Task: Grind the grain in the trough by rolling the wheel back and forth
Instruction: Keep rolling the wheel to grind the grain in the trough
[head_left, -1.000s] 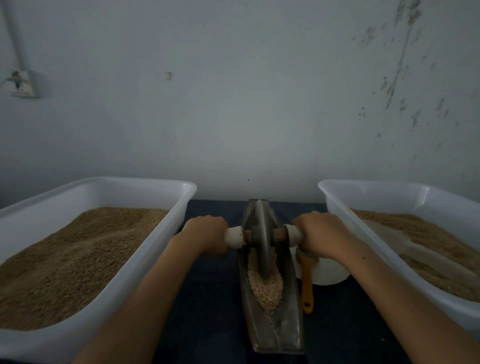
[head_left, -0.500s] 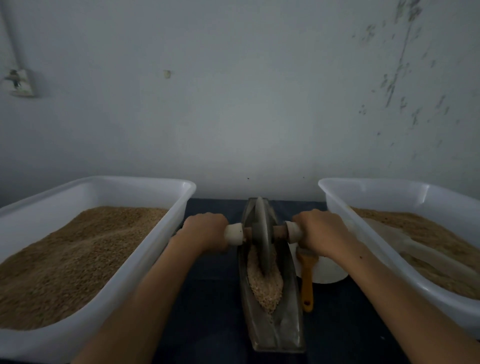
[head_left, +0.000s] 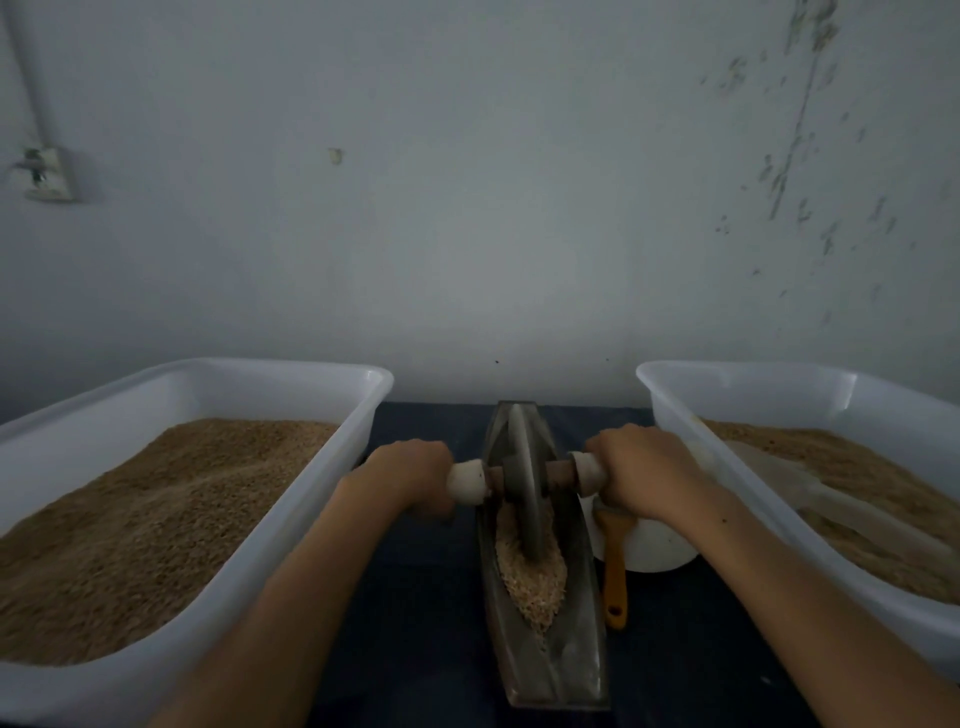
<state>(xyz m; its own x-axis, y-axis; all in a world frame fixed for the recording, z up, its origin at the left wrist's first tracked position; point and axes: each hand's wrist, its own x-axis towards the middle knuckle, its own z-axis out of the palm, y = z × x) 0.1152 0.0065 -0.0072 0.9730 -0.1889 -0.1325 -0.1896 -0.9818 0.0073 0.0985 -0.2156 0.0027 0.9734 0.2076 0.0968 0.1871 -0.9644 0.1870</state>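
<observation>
Moved since the earlier frame: your wheel (head_left: 522, 486) has rolled slightly toward the trough's (head_left: 545, 649) far end. Your left hand (head_left: 410, 475) and right hand (head_left: 647, 475) each grip an axle handle, fingers curled round it and hidden beneath. Wheel's lower rim is buried in grain (head_left: 532, 582). Trough's long axis runs away from you, wheel upright along it, axle crosswise. Right of trough: orange-handled brush (head_left: 614, 571), head hidden under your right hand.

Both hands (head_left: 410, 475) grip wheel (head_left: 522, 488) axle over grain (head_left: 530, 577).

Upright grey wheel (head_left: 522, 483) stands in grain (head_left: 532, 582) inside long metal trough (head_left: 566, 670)
</observation>
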